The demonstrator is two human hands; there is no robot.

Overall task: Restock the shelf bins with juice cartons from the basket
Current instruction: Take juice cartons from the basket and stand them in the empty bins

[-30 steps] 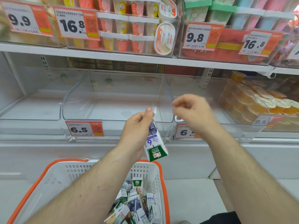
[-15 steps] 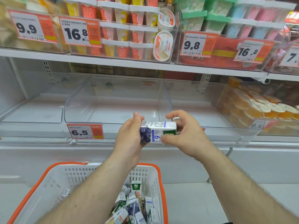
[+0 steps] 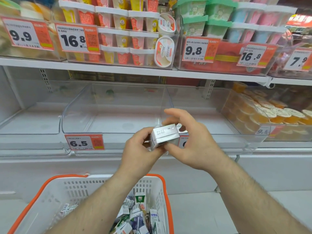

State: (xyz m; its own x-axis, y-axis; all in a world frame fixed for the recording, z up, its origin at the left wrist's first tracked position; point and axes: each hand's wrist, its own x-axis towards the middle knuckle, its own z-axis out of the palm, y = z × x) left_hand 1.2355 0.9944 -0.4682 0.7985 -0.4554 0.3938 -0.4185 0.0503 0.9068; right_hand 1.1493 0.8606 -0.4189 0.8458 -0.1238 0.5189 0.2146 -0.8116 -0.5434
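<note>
Lower left: white plastic basket (image 3: pixel 50 205) with orange rim, sitting below the shelf front. Loose pile of juice cartons (image 3: pixel 135 218) lies in its right half, mixed orientations, green and blue print visible.

Lower shelf, left to right: a clear bin (image 3: pixel 30 122) at far left, partly out of view. Next, a clear bin with 6.5 price tag (image 3: pixel 84 142) clipped to its front lip; I see no cartons inside it. A clear divider wall separates it from the next clear bin (image 3: pixel 211 119), whose tag is mostly hidden behind the hands. Far right bin holds orange jelly cups (image 3: pixel 273 115) with foil lids.

Centre, in front of the two middle bins: left hand (image 3: pixel 140 152) grips one juice carton (image 3: pixel 163 135) from below and from the left, fingers curled round its lower edge. Carton is tipped so its silver-white top panel with printed date code faces the camera. Right hand (image 3: pixel 194 142) pinches the carton's right side, thumb against the near lower corner, index finger raised and arched above the top. Carton is held in the air, above the basket and level with the bin fronts, not inside any bin.

Upper shelf (image 3: pixel 135 71): dessert cups (image 3: pixel 121 36) in clear bins, tags 9.9, 16.8, 9.8, 16.8 left to right.
</note>
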